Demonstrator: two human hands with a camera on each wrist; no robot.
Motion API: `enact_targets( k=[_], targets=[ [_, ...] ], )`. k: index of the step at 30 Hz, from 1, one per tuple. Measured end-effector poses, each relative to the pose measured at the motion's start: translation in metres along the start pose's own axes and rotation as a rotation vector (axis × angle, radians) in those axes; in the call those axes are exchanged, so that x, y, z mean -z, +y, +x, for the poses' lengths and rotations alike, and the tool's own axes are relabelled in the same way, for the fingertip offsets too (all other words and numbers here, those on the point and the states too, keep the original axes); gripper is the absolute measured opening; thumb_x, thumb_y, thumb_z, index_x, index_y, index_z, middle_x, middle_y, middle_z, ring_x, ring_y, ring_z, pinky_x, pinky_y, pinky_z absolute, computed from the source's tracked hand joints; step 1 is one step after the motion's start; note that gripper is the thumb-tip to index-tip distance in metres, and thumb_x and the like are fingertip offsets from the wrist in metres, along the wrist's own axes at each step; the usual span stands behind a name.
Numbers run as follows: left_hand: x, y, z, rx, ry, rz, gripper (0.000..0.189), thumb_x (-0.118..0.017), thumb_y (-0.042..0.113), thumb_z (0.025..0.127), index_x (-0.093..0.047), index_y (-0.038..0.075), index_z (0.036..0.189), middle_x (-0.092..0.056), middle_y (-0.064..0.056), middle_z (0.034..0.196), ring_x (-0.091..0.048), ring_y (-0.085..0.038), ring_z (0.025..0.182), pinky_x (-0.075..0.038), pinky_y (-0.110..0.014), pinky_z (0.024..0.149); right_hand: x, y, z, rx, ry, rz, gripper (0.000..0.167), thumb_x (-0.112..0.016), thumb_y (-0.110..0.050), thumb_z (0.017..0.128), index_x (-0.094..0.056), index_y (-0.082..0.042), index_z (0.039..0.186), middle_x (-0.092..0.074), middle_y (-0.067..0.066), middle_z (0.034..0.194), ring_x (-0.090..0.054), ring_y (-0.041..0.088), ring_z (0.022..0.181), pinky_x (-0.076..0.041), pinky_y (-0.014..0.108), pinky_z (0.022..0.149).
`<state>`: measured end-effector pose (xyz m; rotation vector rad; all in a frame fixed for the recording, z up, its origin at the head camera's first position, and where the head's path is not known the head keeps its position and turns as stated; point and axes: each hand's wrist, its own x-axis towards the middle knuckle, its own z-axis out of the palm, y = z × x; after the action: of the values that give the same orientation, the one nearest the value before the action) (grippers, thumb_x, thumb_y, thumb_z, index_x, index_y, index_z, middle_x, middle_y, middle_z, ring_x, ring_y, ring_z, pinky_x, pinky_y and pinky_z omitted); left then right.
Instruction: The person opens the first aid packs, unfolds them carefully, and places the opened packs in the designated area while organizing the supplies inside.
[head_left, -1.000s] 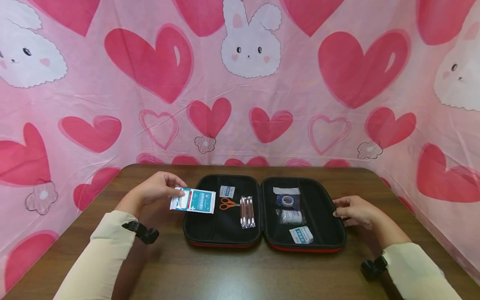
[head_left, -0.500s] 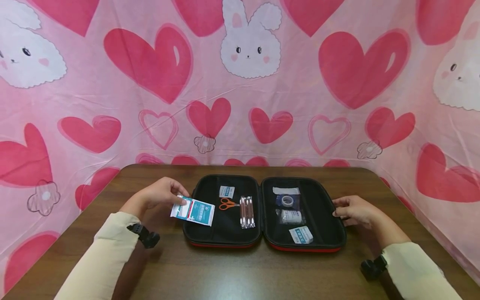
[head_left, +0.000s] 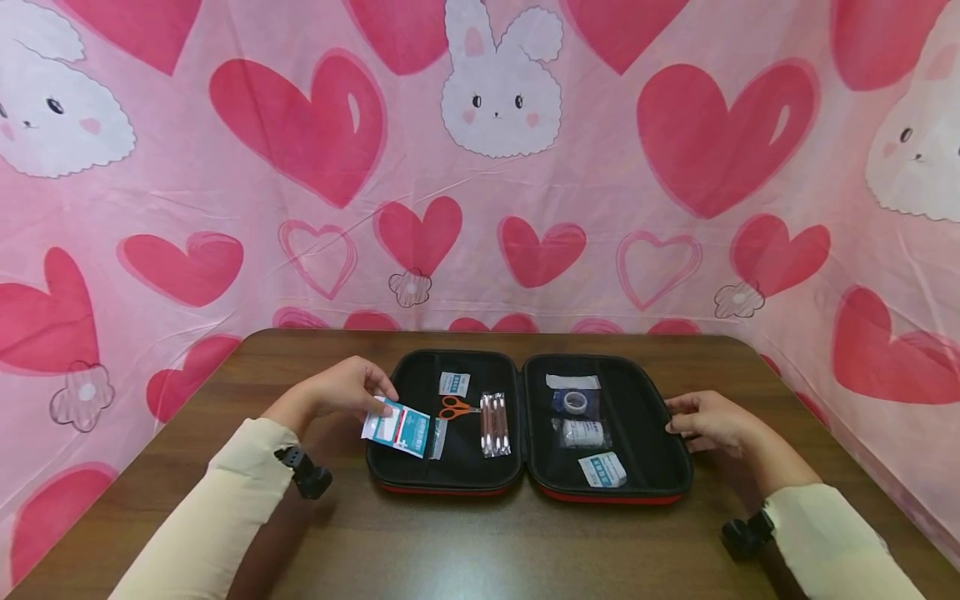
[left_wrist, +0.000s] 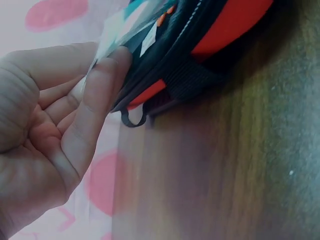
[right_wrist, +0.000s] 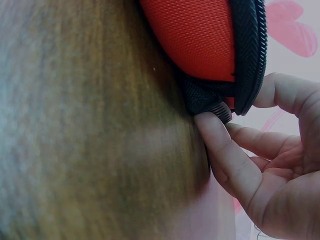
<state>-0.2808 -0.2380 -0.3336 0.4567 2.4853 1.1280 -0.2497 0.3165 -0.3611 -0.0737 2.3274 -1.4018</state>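
Note:
My left hand [head_left: 347, 388] pinches a teal-and-white packet [head_left: 401, 427] between thumb and fingers. The packet hangs tilted over the left half of an open zippered first-aid case [head_left: 465, 477]. A small strip with teal print [head_left: 439, 438] shows beside its right edge; the rest of that strip is hidden. My right hand [head_left: 708, 423] pinches the outer right edge of the case. In the right wrist view, a fingertip presses the black webbing strap [right_wrist: 202, 96] beneath the red shell [right_wrist: 195, 37], and another finger lies behind the zippered rim.
In the left half lie a small packet [head_left: 454, 383], orange-handled scissors [head_left: 453, 407] and wrapped cotton swabs [head_left: 494, 425]. The right half bears a white strip [head_left: 573, 382], a tape roll [head_left: 575, 403], a bagged bandage roll [head_left: 582, 433] and another packet [head_left: 602, 470]. Beneath is a wooden table [head_left: 480, 542].
My left hand has moved right and slightly down with the packet, further over the case. A teal-printed strip now shows beside the packet. My right hand has stayed put.

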Motion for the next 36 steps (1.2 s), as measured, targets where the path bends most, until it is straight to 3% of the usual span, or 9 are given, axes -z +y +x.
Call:
enact_targets(
  k=[18,22,27,36],
  targets=[
    [-0.035,0.018,0.019,-0.022,-0.085,0.017,0.013,-0.078,0.003,0.080,-0.071,0.002,0.091,-0.069,-0.007,0.081,-0.065,-0.017,0.071,-0.059,-0.035,0.063,0.000,-0.002,-0.001,0.001,0.005,-0.010,0.062,-0.062,-0.005,0.088,-0.033,0.023,0.136,-0.062,0.019,0.112,-0.063,0.027,0.093,-0.056,0.047,0.083],
    [-0.034,0.020,0.018,-0.012,-0.107,0.033,0.018,-0.079,0.004,0.080,-0.072,0.003,0.097,-0.069,-0.006,0.083,-0.064,-0.017,0.072,-0.059,-0.035,0.064,-0.001,-0.002,0.000,0.001,0.001,0.005,0.062,-0.062,-0.004,0.088,-0.033,0.023,0.136,-0.063,0.019,0.112,-0.063,0.026,0.093,-0.056,0.046,0.082],
    [-0.026,0.019,0.013,0.020,-0.157,-0.015,0.033,-0.078,-0.002,0.078,-0.070,0.002,0.110,-0.069,-0.009,0.090,-0.065,-0.020,0.074,-0.059,-0.037,0.068,-0.001,-0.002,-0.001,-0.006,0.004,-0.001,0.062,-0.062,-0.004,0.089,-0.033,0.023,0.136,-0.062,0.021,0.114,-0.063,0.026,0.094,-0.056,0.047,0.082],
    [-0.027,0.013,0.012,0.018,-0.049,-0.117,0.029,-0.079,-0.004,0.077,-0.067,-0.003,0.103,-0.066,-0.012,0.085,-0.063,-0.021,0.075,-0.059,-0.037,0.072,-0.001,-0.002,-0.001,-0.012,0.010,-0.011,0.062,-0.061,-0.004,0.089,-0.033,0.022,0.137,-0.063,0.019,0.111,-0.062,0.026,0.093,-0.056,0.047,0.082]
  ],
)
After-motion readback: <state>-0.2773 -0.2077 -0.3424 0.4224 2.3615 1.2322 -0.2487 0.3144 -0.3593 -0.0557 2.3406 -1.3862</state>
